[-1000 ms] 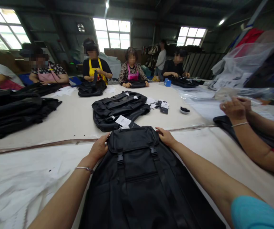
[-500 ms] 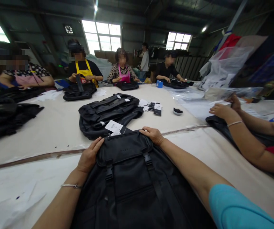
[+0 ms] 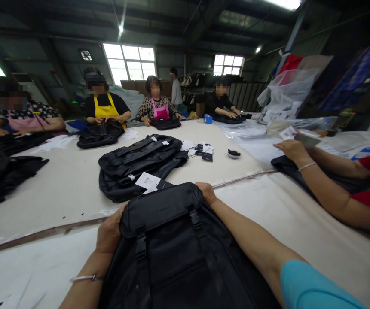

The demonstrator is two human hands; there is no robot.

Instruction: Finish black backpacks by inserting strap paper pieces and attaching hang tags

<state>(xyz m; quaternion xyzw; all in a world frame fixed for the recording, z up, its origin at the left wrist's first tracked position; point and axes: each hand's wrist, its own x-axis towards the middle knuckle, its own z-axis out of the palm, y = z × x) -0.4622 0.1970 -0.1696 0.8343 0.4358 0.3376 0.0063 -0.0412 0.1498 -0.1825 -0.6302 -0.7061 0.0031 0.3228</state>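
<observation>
A black backpack (image 3: 172, 249) with two buckled straps and a top flap lies before me at the table's near side. My left hand (image 3: 110, 229) grips its upper left side, the fingertips hidden behind the bag. At the upper right corner, my right hand (image 3: 206, 193) is closed round the edge, its fingers mostly out of sight behind the flap. White and black tags (image 3: 148, 181) show just beyond the bag's top edge. Another black backpack (image 3: 136, 161) with small white wraps rests right behind them.
Loose tags (image 3: 207, 150) and a small dish with a black item (image 3: 233, 154) lie on the pale table (image 3: 210, 171). A co-worker in red handles a card at the right. Several people with black bags sit across; more bags (image 3: 4, 176) lie left.
Both hands have shifted from the bag's top edge to grip round its upper sides, and the flap now stands more raised. The view has turned slightly right. The co-worker's card has moved.
</observation>
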